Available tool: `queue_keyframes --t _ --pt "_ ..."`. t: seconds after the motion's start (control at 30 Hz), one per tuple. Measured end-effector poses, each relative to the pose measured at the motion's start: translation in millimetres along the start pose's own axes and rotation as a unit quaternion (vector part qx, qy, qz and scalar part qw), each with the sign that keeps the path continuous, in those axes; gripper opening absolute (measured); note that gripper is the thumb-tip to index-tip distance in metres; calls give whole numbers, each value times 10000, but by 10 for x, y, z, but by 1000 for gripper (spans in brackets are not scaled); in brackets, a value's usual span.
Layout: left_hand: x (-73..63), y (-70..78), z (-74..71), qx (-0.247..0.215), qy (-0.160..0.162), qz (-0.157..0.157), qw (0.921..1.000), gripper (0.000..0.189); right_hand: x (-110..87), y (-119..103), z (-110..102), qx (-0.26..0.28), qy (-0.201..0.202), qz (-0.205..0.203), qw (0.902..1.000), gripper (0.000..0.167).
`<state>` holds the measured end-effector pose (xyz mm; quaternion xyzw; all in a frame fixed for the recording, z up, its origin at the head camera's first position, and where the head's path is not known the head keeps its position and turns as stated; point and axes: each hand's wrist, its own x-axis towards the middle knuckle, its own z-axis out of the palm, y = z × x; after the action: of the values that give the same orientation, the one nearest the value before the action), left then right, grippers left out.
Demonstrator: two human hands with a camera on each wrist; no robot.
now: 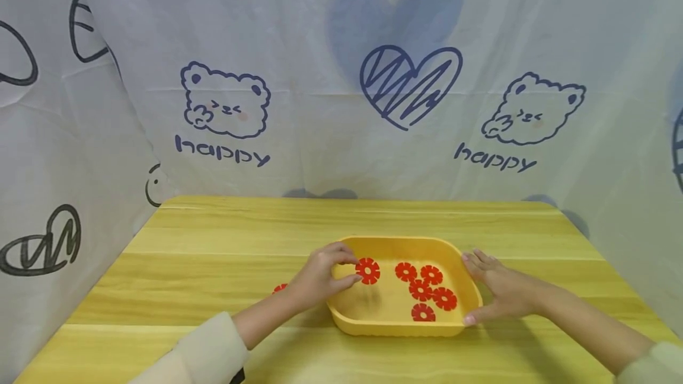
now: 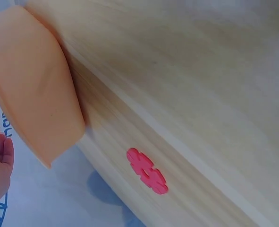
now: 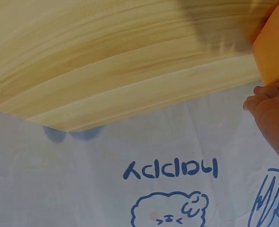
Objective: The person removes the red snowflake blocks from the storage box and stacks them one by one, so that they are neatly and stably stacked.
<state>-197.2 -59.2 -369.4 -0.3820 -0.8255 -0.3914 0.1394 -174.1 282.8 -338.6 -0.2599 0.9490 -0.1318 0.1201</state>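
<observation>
My left hand (image 1: 331,271) pinches a red notched plastic disc (image 1: 368,271) between thumb and fingers, over the left part of a yellow plastic tub (image 1: 400,329). Several more red discs of this kind (image 1: 420,290) lie on the tub's floor, toward its right. My right hand (image 1: 501,286) rests against the tub's right end, thumb and fingers spread along the rim. That hand (image 3: 274,106) touches the tub's corner in the right wrist view. One loose red disc (image 2: 147,171) lies on the table left of the tub, partly hidden by my left wrist in the head view.
The tub stands on a wood-grain table (image 1: 224,242). Behind the table hangs a pale cloth (image 1: 309,135) printed with bears, hearts and the word "happy". It also hangs along the left and right sides.
</observation>
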Motion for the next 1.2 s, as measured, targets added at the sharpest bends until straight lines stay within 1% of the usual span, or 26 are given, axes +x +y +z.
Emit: queue_keyframes --t 0.23,0.37,0.47,0.63,1.07,1.2 --pt "-109 -44 -56 -42 278 46 9996 17 -1 0 2 62 -21 28 10000 110" --pt "-174 -68 -92 -71 319 -10 9995 18 -3 2 13 60 -18 -10 10000 109" --pt "-217 -76 -136 -58 341 -116 9993 18 -4 10 18 6 13 -65 10000 109" --pt "-287 -131 -207 105 421 -192 9989 18 3 17 16 56 15 -58 10000 109" --pt "-450 -242 -341 350 801 -49 9962 19 0 23 2 95 -5 -10 10000 110" --pt "-497 -284 -371 405 959 114 9945 20 4 24 1 69 3 -10 10000 110"
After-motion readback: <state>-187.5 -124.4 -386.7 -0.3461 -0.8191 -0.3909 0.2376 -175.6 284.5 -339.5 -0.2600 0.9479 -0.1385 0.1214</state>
